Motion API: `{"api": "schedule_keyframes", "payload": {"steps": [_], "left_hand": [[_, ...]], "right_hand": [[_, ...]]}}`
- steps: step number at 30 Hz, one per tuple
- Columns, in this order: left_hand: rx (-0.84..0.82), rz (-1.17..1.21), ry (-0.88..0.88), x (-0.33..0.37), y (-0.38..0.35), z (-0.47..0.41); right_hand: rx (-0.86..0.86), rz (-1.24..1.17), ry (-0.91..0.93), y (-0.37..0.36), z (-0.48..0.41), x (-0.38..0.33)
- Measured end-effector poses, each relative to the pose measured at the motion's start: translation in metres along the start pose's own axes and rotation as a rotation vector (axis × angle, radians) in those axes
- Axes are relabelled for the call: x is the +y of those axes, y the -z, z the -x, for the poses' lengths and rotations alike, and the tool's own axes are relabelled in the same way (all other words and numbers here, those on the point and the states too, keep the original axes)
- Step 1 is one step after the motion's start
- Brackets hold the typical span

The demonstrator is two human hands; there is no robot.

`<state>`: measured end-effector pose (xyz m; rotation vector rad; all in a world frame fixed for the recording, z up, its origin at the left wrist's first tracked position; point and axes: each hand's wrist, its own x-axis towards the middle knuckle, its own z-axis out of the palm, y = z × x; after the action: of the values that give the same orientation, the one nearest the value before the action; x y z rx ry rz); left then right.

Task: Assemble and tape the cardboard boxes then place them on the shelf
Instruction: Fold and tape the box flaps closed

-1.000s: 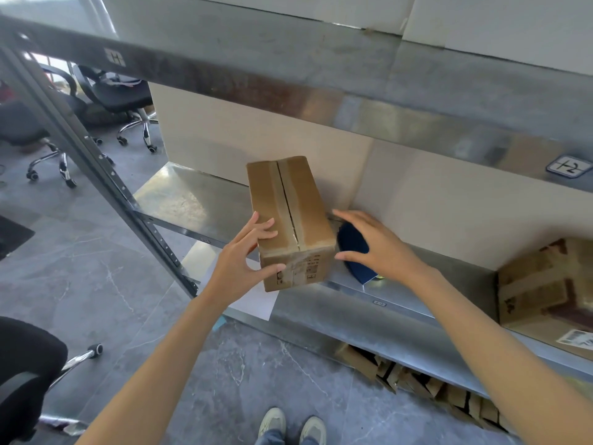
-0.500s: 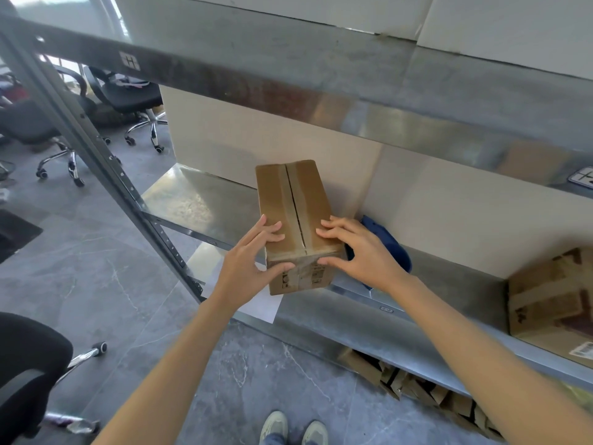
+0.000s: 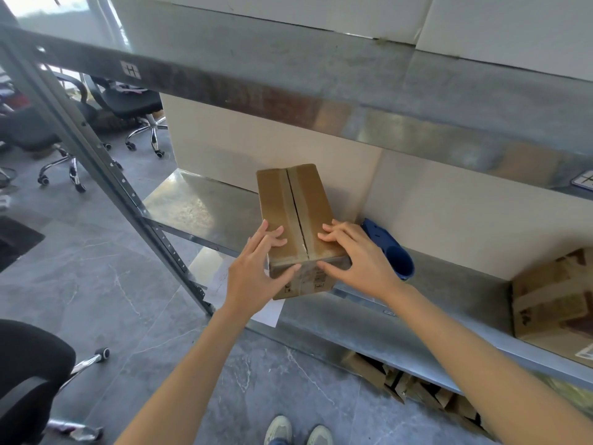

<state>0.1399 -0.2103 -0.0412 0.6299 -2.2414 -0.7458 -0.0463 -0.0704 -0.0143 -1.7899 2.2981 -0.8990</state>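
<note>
Left hand (image 3: 253, 274) grasps the near end of the taped cardboard box (image 3: 296, 216), which rests on the metal shelf (image 3: 199, 207). Right hand (image 3: 356, 261) grasps it likewise, with the blue tape dispenser (image 3: 390, 255) at its 3 o'clock. Judged step: shelving; next, push toward 12 o'clock, then release.

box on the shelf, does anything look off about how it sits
Yes. The cardboard box overhangs the shelf front edge and sits skewed to the back wall; the left hand and right hand hold its near end.
</note>
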Motion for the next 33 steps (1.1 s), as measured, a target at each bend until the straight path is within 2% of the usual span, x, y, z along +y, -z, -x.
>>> {"api": "schedule_keyframes", "payload": {"steps": [3,9,12,20,25,33], "left_hand": [[-0.052,-0.010,0.021,0.001,0.005,-0.001],[0.104,0.156,0.152,0.016,-0.012,0.002],[0.157,0.183,0.132,0.012,-0.013,-0.001],[-0.096,0.215,0.091,-0.017,0.006,-0.007],[-0.120,0.223,0.079,-0.020,0.008,-0.007],[-0.209,0.263,0.097,-0.020,0.017,-0.009]], "right_hand": [[-0.036,-0.015,0.003,0.007,-0.002,0.002],[0.146,-0.077,-0.063,-0.010,-0.006,-0.012],[0.169,-0.115,-0.089,-0.009,-0.008,-0.011],[0.038,-0.176,-0.073,0.001,-0.009,0.004],[-0.057,-0.180,-0.057,0.005,-0.005,0.012],[-0.085,-0.209,-0.067,0.008,-0.007,0.012]]}}
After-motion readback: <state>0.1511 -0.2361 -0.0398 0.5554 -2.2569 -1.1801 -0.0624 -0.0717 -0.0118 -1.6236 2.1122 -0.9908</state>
